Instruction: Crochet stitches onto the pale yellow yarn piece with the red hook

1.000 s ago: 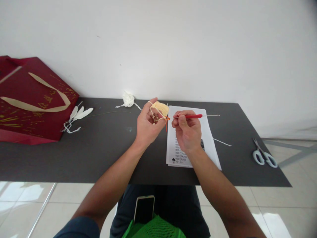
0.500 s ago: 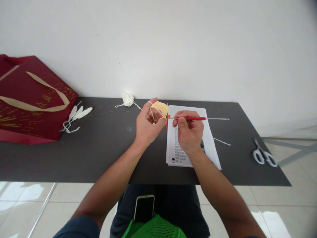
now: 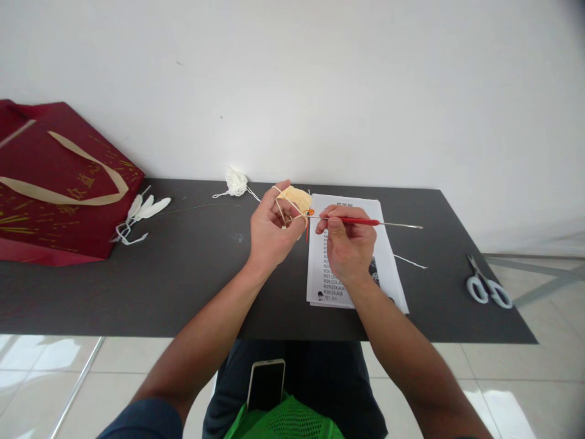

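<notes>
Head view shows a person working at a dark counter (image 3: pixel 196 280), both hands raised above its middle, just right of the halfway point and nearer the far edge. The left hand (image 3: pixel 273 235) has its fingers curled around a pale yellow yarn piece (image 3: pixel 296 198), which sits at the fingertips, between the two hands. A cream strand (image 3: pixel 278 207) loops over the forefinger. The right hand (image 3: pixel 350 244) has a narrow, pen-like hold on a red-handled crochet hook (image 3: pixel 361 221); one thin metal shaft reaches the left fingertips, and the other sticks out toward the counter's right edge. An orange strand (image 3: pixel 307 231) hangs by the left thumb.

Printed sheets (image 3: pixel 315 268) lie under the right hand, reaching from near the far edge toward the near one, with a short white strand (image 3: pixel 410 261) just off their right side. Scissors (image 3: pixel 489 286) with pale handles rest close to the near right corner. A white yarn ball (image 3: pixel 236 182) sits against the far edge. Toward the left end stands a dark red gift bag (image 3: pixel 68 189) with cream ribbon handles, and white leaf-shaped pieces (image 3: pixel 146 210) with trailing ends lie beside it.

Behind the counter rises a plain white wall (image 3: pixel 292 91); below is a pale tiled floor (image 3: pixel 137 390). A phone (image 3: pixel 266 384) and green mesh (image 3: pixel 287 421) rest on the person's lap.
</notes>
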Motion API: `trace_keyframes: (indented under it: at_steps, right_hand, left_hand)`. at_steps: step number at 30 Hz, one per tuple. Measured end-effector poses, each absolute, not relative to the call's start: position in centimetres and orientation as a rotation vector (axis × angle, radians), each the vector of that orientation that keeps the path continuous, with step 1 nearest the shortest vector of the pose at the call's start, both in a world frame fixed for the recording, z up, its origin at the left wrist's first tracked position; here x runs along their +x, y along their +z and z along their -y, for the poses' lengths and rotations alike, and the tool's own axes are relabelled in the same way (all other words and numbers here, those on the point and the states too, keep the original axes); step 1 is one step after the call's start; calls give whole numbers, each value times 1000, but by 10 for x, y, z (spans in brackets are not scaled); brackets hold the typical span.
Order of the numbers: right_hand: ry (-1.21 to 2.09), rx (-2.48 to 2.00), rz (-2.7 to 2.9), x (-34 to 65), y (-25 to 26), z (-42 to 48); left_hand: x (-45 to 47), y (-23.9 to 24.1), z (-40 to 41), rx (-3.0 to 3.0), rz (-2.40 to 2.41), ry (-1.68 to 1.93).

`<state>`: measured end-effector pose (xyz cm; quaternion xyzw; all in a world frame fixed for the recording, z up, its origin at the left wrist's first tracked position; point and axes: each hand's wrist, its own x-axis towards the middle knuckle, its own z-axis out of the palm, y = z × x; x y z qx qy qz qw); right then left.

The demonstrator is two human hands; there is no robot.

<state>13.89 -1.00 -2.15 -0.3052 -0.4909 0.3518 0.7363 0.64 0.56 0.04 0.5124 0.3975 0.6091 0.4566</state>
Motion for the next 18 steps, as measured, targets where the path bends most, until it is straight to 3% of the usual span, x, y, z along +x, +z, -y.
trace_keyframes:
  at_steps: [9, 18]
  right_hand:
    - [384, -755, 1337, 137, -21, 19]
    - [304, -851, 1445, 136, -21, 22]
  left_hand:
    - [9, -2, -6, 1226, -1152, 1620]
    - [8, -1, -7, 1048, -1147, 1612]
